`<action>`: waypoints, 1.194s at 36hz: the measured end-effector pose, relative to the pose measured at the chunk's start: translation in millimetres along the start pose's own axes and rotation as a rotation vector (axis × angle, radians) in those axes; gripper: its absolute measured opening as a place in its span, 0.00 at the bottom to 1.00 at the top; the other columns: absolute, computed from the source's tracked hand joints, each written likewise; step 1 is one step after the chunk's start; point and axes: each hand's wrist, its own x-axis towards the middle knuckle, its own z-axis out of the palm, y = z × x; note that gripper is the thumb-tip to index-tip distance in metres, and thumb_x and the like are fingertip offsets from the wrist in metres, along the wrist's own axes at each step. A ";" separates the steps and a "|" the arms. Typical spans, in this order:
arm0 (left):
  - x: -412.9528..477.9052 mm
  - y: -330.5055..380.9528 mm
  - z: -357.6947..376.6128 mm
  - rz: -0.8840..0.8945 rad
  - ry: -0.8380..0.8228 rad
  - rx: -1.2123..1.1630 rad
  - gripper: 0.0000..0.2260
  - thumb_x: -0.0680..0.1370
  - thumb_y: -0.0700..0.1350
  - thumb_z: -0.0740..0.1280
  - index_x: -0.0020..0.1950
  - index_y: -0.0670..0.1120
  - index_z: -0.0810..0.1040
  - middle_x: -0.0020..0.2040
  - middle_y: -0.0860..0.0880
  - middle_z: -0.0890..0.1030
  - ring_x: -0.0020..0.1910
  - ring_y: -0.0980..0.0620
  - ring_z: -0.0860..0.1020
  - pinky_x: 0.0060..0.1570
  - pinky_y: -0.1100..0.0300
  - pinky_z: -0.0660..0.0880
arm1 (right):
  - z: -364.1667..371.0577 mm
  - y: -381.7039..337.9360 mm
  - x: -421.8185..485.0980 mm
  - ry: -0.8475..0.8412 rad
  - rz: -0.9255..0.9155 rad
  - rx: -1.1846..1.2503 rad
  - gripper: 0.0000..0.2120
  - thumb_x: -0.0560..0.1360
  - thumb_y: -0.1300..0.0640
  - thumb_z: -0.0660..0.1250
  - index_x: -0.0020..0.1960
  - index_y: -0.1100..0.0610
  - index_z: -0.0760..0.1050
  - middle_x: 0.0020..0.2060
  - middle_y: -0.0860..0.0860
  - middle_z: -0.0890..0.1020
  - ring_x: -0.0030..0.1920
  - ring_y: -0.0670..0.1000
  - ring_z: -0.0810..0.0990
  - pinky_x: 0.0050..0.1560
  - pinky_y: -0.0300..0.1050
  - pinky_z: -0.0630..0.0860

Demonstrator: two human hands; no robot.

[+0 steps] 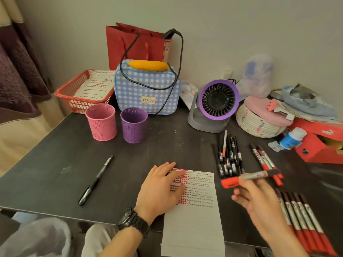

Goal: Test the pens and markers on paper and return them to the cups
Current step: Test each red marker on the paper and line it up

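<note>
My left hand lies flat with straight fingers on the lined paper, which carries rows of red and black test marks near its top. My right hand holds a red-capped marker level above the table, just right of the paper. A pink mesh cup and a purple mesh cup stand at the back left, no pens visible in them. One black pen lies alone left of the paper. Several black pens and several red markers lie on the right.
A row of red markers lies by my right forearm. Behind stand a checked blue bag, a red basket, a purple fan, a woven basket and a red shoebox. The dark table's front edge is near me.
</note>
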 end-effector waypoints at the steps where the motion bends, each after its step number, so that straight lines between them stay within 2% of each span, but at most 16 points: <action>1: -0.4 0.7 -0.7 0.003 -0.001 -0.010 0.23 0.79 0.64 0.56 0.74 0.66 0.67 0.79 0.61 0.61 0.79 0.59 0.55 0.76 0.59 0.41 | 6.4 4.1 -10.5 -0.004 0.015 0.037 0.06 0.77 0.66 0.68 0.46 0.57 0.80 0.36 0.56 0.84 0.31 0.49 0.81 0.31 0.43 0.81; 4: -2.4 2.6 -4.2 0.007 0.028 -0.084 0.21 0.79 0.63 0.57 0.72 0.65 0.71 0.79 0.61 0.61 0.79 0.59 0.56 0.78 0.57 0.47 | 23.7 13.2 -39.2 -0.078 0.063 0.126 0.05 0.67 0.61 0.74 0.42 0.53 0.84 0.38 0.58 0.84 0.33 0.52 0.83 0.32 0.44 0.82; 7: -8.5 7.3 -10.0 0.021 0.106 -0.159 0.17 0.80 0.60 0.60 0.68 0.62 0.77 0.76 0.60 0.67 0.78 0.57 0.59 0.76 0.55 0.59 | 34.1 24.0 -59.0 -0.064 0.086 0.195 0.10 0.60 0.57 0.77 0.42 0.51 0.85 0.39 0.58 0.85 0.33 0.53 0.83 0.32 0.44 0.81; 10: -23.4 19.1 -14.5 0.086 0.178 -0.218 0.15 0.81 0.57 0.58 0.60 0.57 0.82 0.65 0.62 0.77 0.69 0.59 0.70 0.68 0.55 0.70 | 40.6 37.1 -73.2 -0.025 0.117 0.233 0.16 0.58 0.57 0.79 0.45 0.57 0.85 0.39 0.58 0.84 0.32 0.51 0.81 0.31 0.44 0.80; 14: -52.2 38.9 -18.1 0.143 0.197 -0.326 0.15 0.84 0.57 0.56 0.54 0.57 0.81 0.53 0.65 0.80 0.58 0.58 0.75 0.57 0.63 0.71 | 45.2 48.0 -85.1 -0.005 0.107 0.226 0.15 0.60 0.58 0.78 0.46 0.59 0.86 0.37 0.59 0.84 0.30 0.50 0.79 0.30 0.43 0.80; 16: -63.6 47.8 -18.6 0.175 0.203 -0.338 0.15 0.84 0.57 0.56 0.51 0.56 0.81 0.49 0.64 0.80 0.54 0.59 0.76 0.53 0.65 0.71 | 45.8 52.8 -88.3 0.007 0.096 0.224 0.20 0.58 0.56 0.80 0.48 0.61 0.86 0.37 0.60 0.84 0.30 0.50 0.79 0.30 0.43 0.79; 18: -70.1 56.7 -18.3 0.184 0.199 -0.305 0.17 0.85 0.57 0.55 0.46 0.53 0.80 0.43 0.60 0.79 0.47 0.58 0.75 0.47 0.61 0.73 | 47.5 56.3 -90.8 0.004 0.085 0.210 0.25 0.57 0.52 0.83 0.51 0.61 0.85 0.37 0.60 0.83 0.32 0.50 0.79 0.32 0.43 0.79; 21: -73.3 64.7 -17.7 0.157 0.186 -0.310 0.21 0.85 0.56 0.54 0.39 0.50 0.77 0.37 0.56 0.78 0.42 0.54 0.75 0.40 0.52 0.74 | 51.5 57.4 -93.4 0.013 0.041 0.161 0.33 0.52 0.37 0.85 0.50 0.55 0.86 0.38 0.57 0.85 0.34 0.50 0.80 0.33 0.43 0.79; 23: -74.3 65.8 -17.4 0.120 0.192 -0.363 0.22 0.85 0.56 0.54 0.36 0.50 0.76 0.36 0.57 0.78 0.40 0.54 0.76 0.39 0.51 0.74 | 52.6 55.9 -94.1 0.016 0.037 0.177 0.29 0.57 0.35 0.82 0.49 0.52 0.86 0.44 0.56 0.86 0.38 0.49 0.81 0.35 0.42 0.78; 25: -76.3 66.7 -16.4 0.082 0.193 -0.360 0.24 0.84 0.57 0.52 0.34 0.50 0.77 0.35 0.57 0.78 0.38 0.55 0.77 0.38 0.51 0.75 | 52.6 52.4 -93.8 0.013 0.044 0.235 0.19 0.65 0.38 0.76 0.47 0.51 0.85 0.48 0.55 0.86 0.43 0.49 0.83 0.37 0.41 0.79; 28: -81.3 69.2 -14.6 0.034 0.203 -0.308 0.26 0.83 0.60 0.51 0.32 0.51 0.76 0.35 0.60 0.77 0.37 0.56 0.76 0.37 0.54 0.74 | 53.4 47.7 -93.0 0.045 0.053 0.365 0.20 0.69 0.41 0.70 0.47 0.57 0.81 0.46 0.54 0.85 0.50 0.52 0.85 0.42 0.43 0.81; 31: -84.5 71.9 -11.8 0.017 0.216 -0.247 0.27 0.83 0.61 0.49 0.31 0.51 0.74 0.32 0.58 0.76 0.36 0.55 0.75 0.34 0.54 0.74 | 58.5 42.2 -95.1 0.056 0.125 0.549 0.16 0.74 0.44 0.68 0.44 0.58 0.81 0.40 0.55 0.83 0.45 0.51 0.85 0.48 0.46 0.80; 33: -85.7 74.2 -9.7 0.021 0.239 -0.197 0.25 0.83 0.60 0.49 0.30 0.53 0.69 0.29 0.58 0.73 0.34 0.54 0.74 0.31 0.54 0.73 | 62.7 39.7 -95.7 0.078 0.182 0.718 0.14 0.75 0.47 0.68 0.37 0.55 0.80 0.37 0.53 0.81 0.39 0.50 0.83 0.47 0.46 0.79; 35: -86.4 78.4 -8.1 0.021 0.264 -0.122 0.24 0.83 0.58 0.51 0.29 0.53 0.66 0.27 0.57 0.72 0.30 0.55 0.71 0.27 0.56 0.71 | 65.7 39.8 -94.5 0.126 0.238 0.883 0.14 0.75 0.50 0.69 0.33 0.55 0.76 0.33 0.51 0.77 0.34 0.50 0.78 0.45 0.46 0.76; 39: -89.0 84.1 -6.5 0.044 0.324 0.001 0.21 0.81 0.52 0.57 0.28 0.51 0.59 0.23 0.54 0.68 0.24 0.54 0.66 0.20 0.59 0.63 | 69.0 41.2 -87.7 0.219 0.352 1.048 0.22 0.79 0.50 0.66 0.28 0.52 0.64 0.26 0.47 0.64 0.26 0.48 0.64 0.38 0.44 0.67; 43: -92.8 86.1 -8.0 0.093 0.293 0.024 0.20 0.80 0.50 0.57 0.29 0.51 0.58 0.22 0.53 0.67 0.23 0.53 0.66 0.18 0.60 0.62 | 71.4 32.3 -76.8 0.275 0.362 0.952 0.26 0.79 0.50 0.63 0.27 0.51 0.56 0.23 0.46 0.56 0.23 0.48 0.54 0.24 0.42 0.60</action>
